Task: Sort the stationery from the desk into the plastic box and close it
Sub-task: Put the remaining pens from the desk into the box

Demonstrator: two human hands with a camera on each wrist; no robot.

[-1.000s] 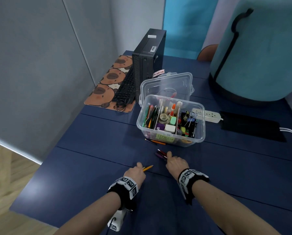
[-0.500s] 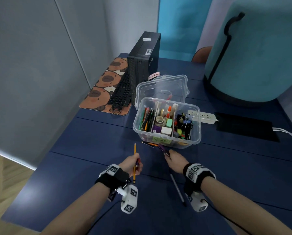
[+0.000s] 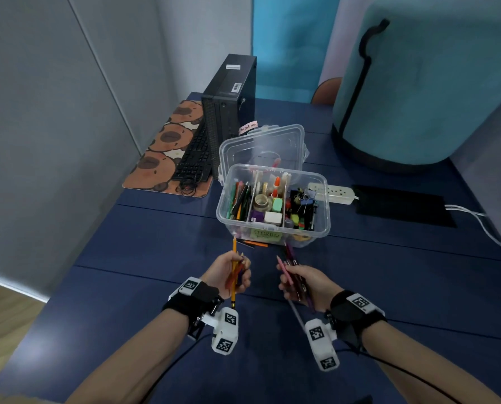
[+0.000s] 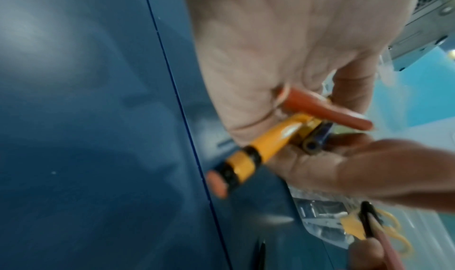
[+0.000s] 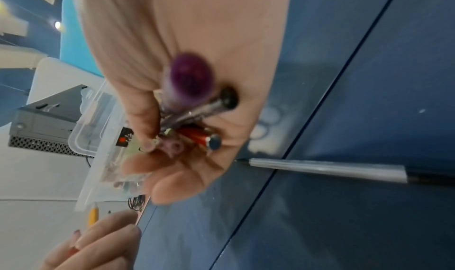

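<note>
The clear plastic box stands open on the blue desk, its lid tipped up behind it. Dividers split it into compartments filled with pens, tape, erasers and clips. My left hand is raised in front of the box and grips a yellow pencil together with a red pen and a dark one. My right hand grips a bundle of several pens. An orange pencil lies at the box's foot. A silver pen lies on the desk under my right hand.
Behind the box stand a black computer tower, a keyboard and a brown patterned mat. A white power strip, a black pad and a large teal seat are on the right. The desk edge drops off at left.
Both hands have lifted off the desk, each with its pens or pencils in its grip, and turned palm-up. The silver pen stays on the desk.
</note>
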